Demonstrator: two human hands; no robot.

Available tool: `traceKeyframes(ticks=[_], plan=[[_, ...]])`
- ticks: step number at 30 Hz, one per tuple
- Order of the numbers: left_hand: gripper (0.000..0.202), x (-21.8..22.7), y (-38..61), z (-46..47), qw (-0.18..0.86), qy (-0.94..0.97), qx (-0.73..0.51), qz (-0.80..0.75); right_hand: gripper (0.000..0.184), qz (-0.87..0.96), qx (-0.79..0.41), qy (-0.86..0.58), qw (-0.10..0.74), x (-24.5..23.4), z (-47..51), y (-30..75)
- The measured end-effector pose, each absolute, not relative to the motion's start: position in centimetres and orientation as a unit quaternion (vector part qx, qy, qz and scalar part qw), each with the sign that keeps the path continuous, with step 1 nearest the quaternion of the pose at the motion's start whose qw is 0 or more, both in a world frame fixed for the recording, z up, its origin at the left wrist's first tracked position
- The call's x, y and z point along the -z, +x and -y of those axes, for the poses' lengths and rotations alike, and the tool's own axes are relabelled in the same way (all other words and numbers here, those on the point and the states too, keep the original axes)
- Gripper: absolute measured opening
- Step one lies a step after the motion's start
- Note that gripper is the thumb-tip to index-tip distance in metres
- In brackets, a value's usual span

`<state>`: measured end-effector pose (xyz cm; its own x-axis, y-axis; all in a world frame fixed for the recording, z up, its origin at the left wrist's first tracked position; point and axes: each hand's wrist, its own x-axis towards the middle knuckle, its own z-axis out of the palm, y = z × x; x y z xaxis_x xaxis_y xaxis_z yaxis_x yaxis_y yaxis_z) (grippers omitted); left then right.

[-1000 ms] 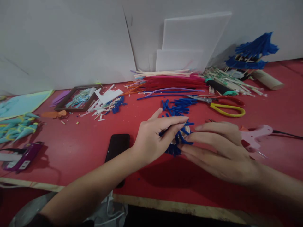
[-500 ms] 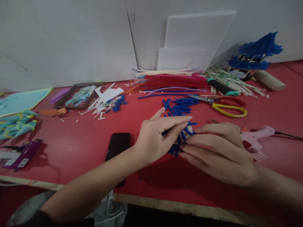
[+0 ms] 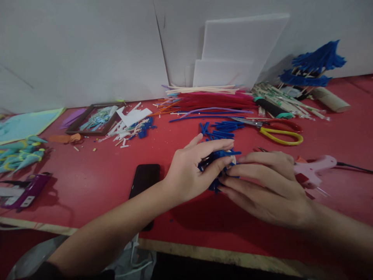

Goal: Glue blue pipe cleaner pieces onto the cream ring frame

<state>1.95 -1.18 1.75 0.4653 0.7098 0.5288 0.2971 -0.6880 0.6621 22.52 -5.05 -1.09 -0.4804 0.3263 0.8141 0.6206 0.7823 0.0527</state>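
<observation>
Left hand [image 3: 186,171]: part-curled, gripping one blue-bristled piece [image 3: 219,154]. Right hand [image 3: 275,186]: bent fingertips touching it; we cannot tell if pinching. Piece: between the hands, pale core [image 3: 233,159] less exposed than before; we judge it turned, work ongoing.

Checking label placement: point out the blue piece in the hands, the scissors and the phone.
Blue piece [image 3: 219,154]: head view, on its exposed blue upper part.
Scissors [image 3: 257,124]: head view, on the metal just ahead of the handles.
Phone [image 3: 146,179]: head view, on the dark screen.
</observation>
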Motion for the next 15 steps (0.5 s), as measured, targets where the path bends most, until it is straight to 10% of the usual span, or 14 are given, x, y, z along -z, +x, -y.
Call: traceKeyframes(ticks=[15], plan=[[0.013, -3.0, 1.6, 1.4, 0.283, 0.772, -0.469, -0.322, 0.015, 0.828, 0.181, -0.288, 0.446, 1.4, 4.8, 22.2]])
